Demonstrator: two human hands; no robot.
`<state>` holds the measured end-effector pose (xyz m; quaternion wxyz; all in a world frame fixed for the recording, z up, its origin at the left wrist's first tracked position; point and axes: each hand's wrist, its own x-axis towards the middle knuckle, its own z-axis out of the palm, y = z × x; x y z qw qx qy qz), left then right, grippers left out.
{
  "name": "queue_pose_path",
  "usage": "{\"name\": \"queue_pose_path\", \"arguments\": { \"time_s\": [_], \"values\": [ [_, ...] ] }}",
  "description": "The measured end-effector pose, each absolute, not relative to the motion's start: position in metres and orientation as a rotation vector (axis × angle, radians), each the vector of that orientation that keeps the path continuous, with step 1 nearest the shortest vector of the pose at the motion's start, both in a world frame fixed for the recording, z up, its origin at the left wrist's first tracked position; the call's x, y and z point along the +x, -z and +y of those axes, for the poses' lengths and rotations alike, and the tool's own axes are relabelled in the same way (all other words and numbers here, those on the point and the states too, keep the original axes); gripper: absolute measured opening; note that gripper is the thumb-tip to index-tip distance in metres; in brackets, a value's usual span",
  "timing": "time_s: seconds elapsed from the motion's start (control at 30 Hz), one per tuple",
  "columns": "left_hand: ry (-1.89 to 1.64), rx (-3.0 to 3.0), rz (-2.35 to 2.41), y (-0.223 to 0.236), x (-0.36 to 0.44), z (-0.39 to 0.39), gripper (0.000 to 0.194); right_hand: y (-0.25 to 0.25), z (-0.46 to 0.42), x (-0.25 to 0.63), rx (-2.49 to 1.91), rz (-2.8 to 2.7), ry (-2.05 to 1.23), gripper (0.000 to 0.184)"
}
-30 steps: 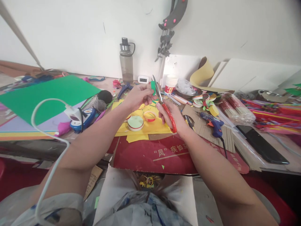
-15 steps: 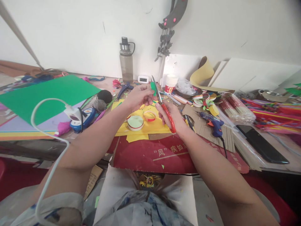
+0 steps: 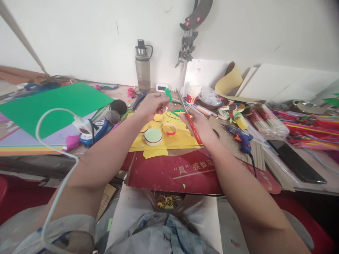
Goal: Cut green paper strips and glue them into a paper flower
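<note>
Between the fingertips of my left hand [image 3: 153,105] is a small green piece of paper [image 3: 168,95], held up above the yellow paper [image 3: 177,141]. My right hand [image 3: 198,124] is closed around the red handles of a pair of scissors [image 3: 190,120]. Their blades point up and away, a little to the right of the green piece and apart from it. Below my hands a round box with a pale green top [image 3: 153,137] and a red and yellow paper ring [image 3: 169,129] rest on the yellow paper.
A water bottle [image 3: 143,67] and paper cups [image 3: 193,93] stand at the back. On the right lie a blue glue gun [image 3: 242,139] and a black phone [image 3: 296,161]. A green sheet [image 3: 58,106] covers the left side. Red cardboard [image 3: 169,174] forms the front edge.
My left hand has moved left with the green piece, away from the scissors. The scissors have shifted slightly right and down, and the blades no longer overlap the paper.
</note>
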<state>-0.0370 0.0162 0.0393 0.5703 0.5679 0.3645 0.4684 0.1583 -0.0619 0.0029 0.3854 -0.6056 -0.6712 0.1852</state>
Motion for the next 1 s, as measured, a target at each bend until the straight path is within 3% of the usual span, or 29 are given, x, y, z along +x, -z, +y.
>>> {"name": "queue_pose_path", "arguments": {
  "time_s": [0.07,0.17,0.4,0.6,0.9,1.0],
  "values": [
    [-1.159,1.304,0.912,-0.041,-0.043,0.023,0.020,-0.007,-0.062,0.161,-1.818,-1.770,-0.318,0.034],
    [-1.209,1.290,0.992,-0.041,-0.051,0.032,0.022,-0.013,-0.064,0.162,-2.136,-1.817,-0.214,0.044],
    [-1.044,1.403,1.005,-0.032,-0.052,0.037,0.023,-0.006,-0.060,0.159,-2.273,-2.023,-0.250,0.045],
    [-0.862,1.573,0.945,-0.033,-0.044,0.023,0.031,0.010,-0.051,0.168,-1.978,-2.058,-0.051,0.029],
    [-0.739,1.654,0.897,-0.034,-0.024,-0.001,0.024,0.003,-0.051,0.167,-1.311,-1.694,-0.379,0.038],
    [-0.732,1.671,0.910,-0.030,-0.021,-0.004,0.021,0.005,-0.049,0.163,-1.235,-1.591,-0.534,0.028]
  ]
}}
